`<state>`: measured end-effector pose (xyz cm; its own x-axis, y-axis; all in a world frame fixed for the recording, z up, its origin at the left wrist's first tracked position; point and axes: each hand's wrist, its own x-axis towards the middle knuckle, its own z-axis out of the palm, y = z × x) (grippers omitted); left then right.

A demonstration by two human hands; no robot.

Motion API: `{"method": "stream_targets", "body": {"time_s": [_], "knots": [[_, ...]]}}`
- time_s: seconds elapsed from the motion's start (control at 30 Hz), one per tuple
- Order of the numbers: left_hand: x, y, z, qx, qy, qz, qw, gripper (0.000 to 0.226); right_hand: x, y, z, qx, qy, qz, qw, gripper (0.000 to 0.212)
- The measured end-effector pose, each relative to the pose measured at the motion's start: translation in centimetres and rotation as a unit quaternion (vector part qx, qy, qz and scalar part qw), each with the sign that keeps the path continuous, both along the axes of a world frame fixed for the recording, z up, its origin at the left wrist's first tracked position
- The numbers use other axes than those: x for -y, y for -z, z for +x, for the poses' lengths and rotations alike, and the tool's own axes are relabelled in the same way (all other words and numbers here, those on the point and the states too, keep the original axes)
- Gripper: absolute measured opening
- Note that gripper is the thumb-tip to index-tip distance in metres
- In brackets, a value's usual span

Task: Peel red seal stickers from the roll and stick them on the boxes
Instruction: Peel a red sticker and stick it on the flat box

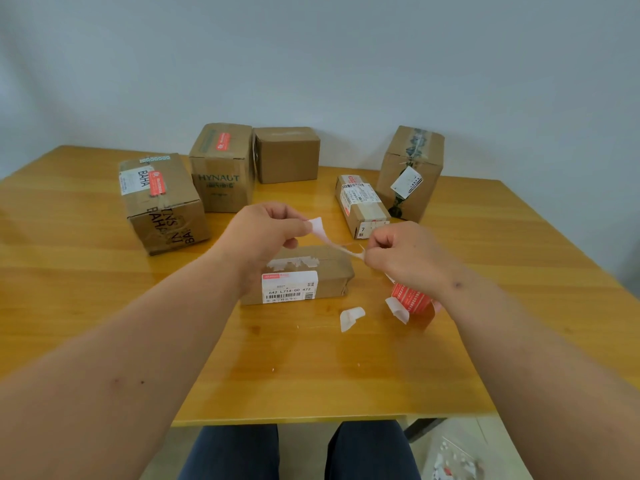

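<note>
Holding a pale strip of backing paper stretched between both hands, mid-frame, above a wooden table.

Left hand: centre of frame, fingers curled, thumb and forefinger pinching the upper white end of the strip.

Right hand: just right of centre, fingers curled into a fist, pinching the lower end of the strip. Whether it also holds the roll cannot be told.

Sticker roll: red with white print, lower right of centre, directly beneath the right hand and wrist, partly hidden by them; a white tail of backing curls off its left side.

Loose paper scrap: white, lying on the table just left of the roll.

Low box: centre of frame, under the hands, lying flat, white barcode label on its near face, torn white paper on top.

Box marked BAHA: left of centre, red seal sticker on its top beside a white label.

Box marked HYNAUT: upper centre-left, red seal on its top.

Plain box: upper centre, touching the HYNAUT box.

Narrow box: right of centre, white printed labels on top.

Tall box: upper right, standing upright, dark tape on top, white tag on its front.

Dark trousers: bottom centre, below the table edge.
</note>
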<state>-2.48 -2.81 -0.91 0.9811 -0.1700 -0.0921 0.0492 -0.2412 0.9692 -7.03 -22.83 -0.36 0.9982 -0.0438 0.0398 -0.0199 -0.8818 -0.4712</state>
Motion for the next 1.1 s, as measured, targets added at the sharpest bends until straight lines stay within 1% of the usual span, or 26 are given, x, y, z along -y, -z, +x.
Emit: {"method": "stream_targets", "body": {"time_s": [0.07,0.1,0.17,0.23,0.3,0.37,0.43,0.47,0.5,0.53,0.57,0.6,0.63,0.7,0.77,0.8,0.87,0.93,0.97,1.0,1.03,1.1], "knots": [[-0.4,0.0,0.2,-0.013,-0.009,-0.031,0.999,0.006,0.5,-0.1,-0.2,-0.015,0.007,-0.097,0.995,0.023],[-0.5,0.0,0.2,-0.021,-0.008,-0.053,0.998,0.008,0.7,-0.2,-0.3,-0.025,0.003,-0.158,0.987,0.025],[-0.7,-0.1,0.2,-0.026,0.004,-0.089,0.996,0.008,0.8,-0.5,-0.5,-0.050,-0.019,-0.286,0.957,0.027],[-0.7,-0.3,0.0,-0.023,0.019,-0.105,0.994,0.008,0.8,-0.7,-0.6,-0.080,-0.036,-0.379,0.921,0.025],[-0.8,-0.6,-0.2,-0.021,0.033,-0.117,0.992,0.008,0.7,-1.0,-0.8,-0.104,-0.044,-0.413,0.904,0.024],[-0.9,-0.7,-0.3,-0.017,0.051,-0.122,0.991,0.008,0.6,-1.1,-0.7,-0.095,-0.040,-0.412,0.905,0.025],[-0.9,-0.9,-0.5,-0.004,0.068,-0.108,0.992,0.007,0.4,-1.0,-0.6,-0.045,-0.022,-0.379,0.924,0.029],[-0.9,-1.0,-0.6,0.004,0.076,-0.100,0.992,0.006,0.2,-0.9,-0.4,-0.018,-0.007,-0.340,0.940,0.031],[-0.8,-1.0,-0.8,0.011,0.084,-0.095,0.992,0.005,0.0,-0.8,-0.1,0.003,0.007,-0.272,0.962,0.032],[-0.8,-1.1,-0.9,0.015,0.093,-0.094,0.991,0.006,-0.2,-0.8,0.0,0.011,0.021,-0.184,0.983,0.031],[-0.8,-1.2,-1.0,0.016,0.100,-0.095,0.990,0.006,-0.4,-0.8,0.2,0.006,0.034,-0.103,0.994,0.029],[-0.8,-1.2,-1.1,0.017,0.106,-0.094,0.990,0.007,-0.5,-0.7,0.2,-0.003,0.041,-0.060,0.997,0.025],[-0.9,-1.3,-1.2,0.019,0.110,-0.093,0.989,0.007,-0.6,-0.8,0.2,-0.015,0.035,-0.068,0.997,0.020],[-1.0,-1.3,-1.3,0.025,0.114,-0.085,0.989,0.008,-0.6,-0.9,-0.1,-0.059,0.009,-0.159,0.985,0.010],[-1.2,-1.4,-1.4,0.031,0.116,-0.071,0.990,0.010,-0.8,-0.8,-0.3,-0.097,-0.009,-0.221,0.970,0.015],[-1.1,-1.4,-1.4,0.034,0.116,-0.061,0.991,0.010,-0.9,-0.9,-0.4,-0.098,-0.008,-0.221,0.970,0.021],[-1.0,-1.4,-1.5,0.043,0.116,-0.044,0.991,0.011,-1.0,-1.1,-0.4,-0.073,-0.002,-0.175,0.982,0.026],[-0.8,-1.2,-1.6,0.057,0.109,-0.032,0.992,0.012,-1.1,-1.4,-0.4,-0.059,0.011,-0.075,0.995,0.027],[-0.7,-1.2,-1.6,0.064,0.105,-0.023,0.992,0.012,-1.3,-1.6,-0.3,-0.061,0.019,-0.002,0.998,0.028],[-0.6,-1.1,-1.6,0.071,0.103,-0.015,0.992,0.013,-1.6,-1.7,-0.2,-0.073,0.033,0.082,0.993,0.029],[-0.5,-1.0,-1.7,0.077,0.105,-0.007,0.992,0.014,-2.0,-1.9,0.0,-0.094,0.055,0.159,0.981,0.029],[-0.3,-0.8,-1.7,0.085,0.112,0.005,0.990,0.015,-2.2,-1.9,0.3,-0.117,0.085,0.267,0.953,0.026]]}}
